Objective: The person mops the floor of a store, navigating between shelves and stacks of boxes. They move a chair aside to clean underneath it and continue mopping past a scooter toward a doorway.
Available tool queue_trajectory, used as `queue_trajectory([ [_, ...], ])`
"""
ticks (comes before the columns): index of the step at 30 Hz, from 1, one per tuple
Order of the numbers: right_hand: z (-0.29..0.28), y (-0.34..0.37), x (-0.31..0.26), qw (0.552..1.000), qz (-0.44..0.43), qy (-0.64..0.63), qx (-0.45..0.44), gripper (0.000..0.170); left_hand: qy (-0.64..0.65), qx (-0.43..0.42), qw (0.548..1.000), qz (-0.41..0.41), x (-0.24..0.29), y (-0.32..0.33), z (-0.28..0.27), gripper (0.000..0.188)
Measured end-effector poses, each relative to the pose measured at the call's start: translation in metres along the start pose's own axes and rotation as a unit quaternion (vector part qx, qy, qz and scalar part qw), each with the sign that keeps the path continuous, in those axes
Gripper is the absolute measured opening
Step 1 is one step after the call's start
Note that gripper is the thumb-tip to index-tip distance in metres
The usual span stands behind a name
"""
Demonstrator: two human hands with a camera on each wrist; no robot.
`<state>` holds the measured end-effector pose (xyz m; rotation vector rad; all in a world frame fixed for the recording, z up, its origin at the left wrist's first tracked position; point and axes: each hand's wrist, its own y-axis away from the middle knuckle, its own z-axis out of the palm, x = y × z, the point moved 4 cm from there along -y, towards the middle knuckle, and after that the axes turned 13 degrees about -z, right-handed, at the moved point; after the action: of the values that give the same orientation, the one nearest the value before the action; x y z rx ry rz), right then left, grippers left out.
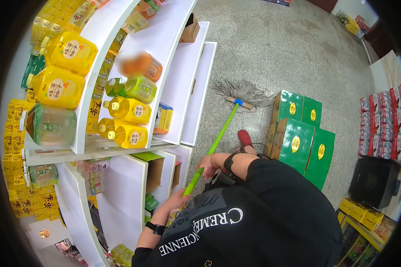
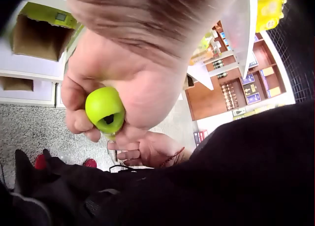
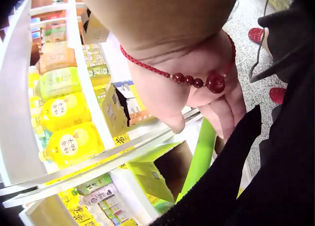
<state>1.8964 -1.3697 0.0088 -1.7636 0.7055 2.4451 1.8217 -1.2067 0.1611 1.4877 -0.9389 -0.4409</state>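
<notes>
Mop (image 1: 221, 134) lay on a slant ahead of the person, its grey strings (image 1: 247, 90) spread on the floor (image 1: 236, 49). Left grip (image 1: 177, 200): fingers curled round the hollow top end of the green handle (image 2: 102, 105). Right grip (image 1: 212, 163): farther down the handle, thumb and fingers on opposite sides of it; hold judged the lighter of the two.

Long axis: from the left grip past the right grip, then forward and down to the blue joint (image 1: 238, 102). Right grip was therefore nearer the strings.

Key relation, as judged: any sideways stroke was bounded by white shelves (image 1: 199, 95) on the left and green cartons (image 1: 294, 156) on the right. Strings reached close to the cartons; contact could not be determined. Red shoe (image 1: 244, 137) stood near the handle, on the carton side.
</notes>
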Motion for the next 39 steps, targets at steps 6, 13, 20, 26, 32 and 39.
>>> queue_trajectory([
  [6, -0.104, 0.009, 0.011, 0.994, -0.033, 0.072, 0.077, 0.042, -0.011, -0.015, 0.999, -0.027, 0.115, -0.026, -0.027, 0.028],
  [13, -0.287, 0.107, -0.006, 0.979, 0.035, 0.060, 0.194, 0.034, 0.040, -0.022, 0.999, -0.008, 0.299, -0.120, -0.031, 0.024],
  [20, -0.454, 0.196, -0.031, 0.920, 0.098, -0.065, 0.373, 0.039, 0.062, -0.018, 0.997, 0.034, 0.480, -0.197, -0.050, 0.026],
  [26, -0.501, 0.214, -0.056, 0.896, 0.117, -0.072, 0.422, 0.037, 0.025, -0.015, 0.998, 0.048, 0.541, -0.214, -0.062, 0.026],
  [32, -0.475, 0.196, -0.068, 0.864, 0.065, -0.118, 0.484, 0.035, 0.031, 0.020, 0.999, 0.036, 0.519, -0.197, -0.069, 0.026],
  [39, -0.385, 0.139, -0.047, 0.865, 0.008, -0.135, 0.483, 0.031, 0.039, 0.032, 0.999, 0.009, 0.420, -0.153, -0.072, 0.025],
])
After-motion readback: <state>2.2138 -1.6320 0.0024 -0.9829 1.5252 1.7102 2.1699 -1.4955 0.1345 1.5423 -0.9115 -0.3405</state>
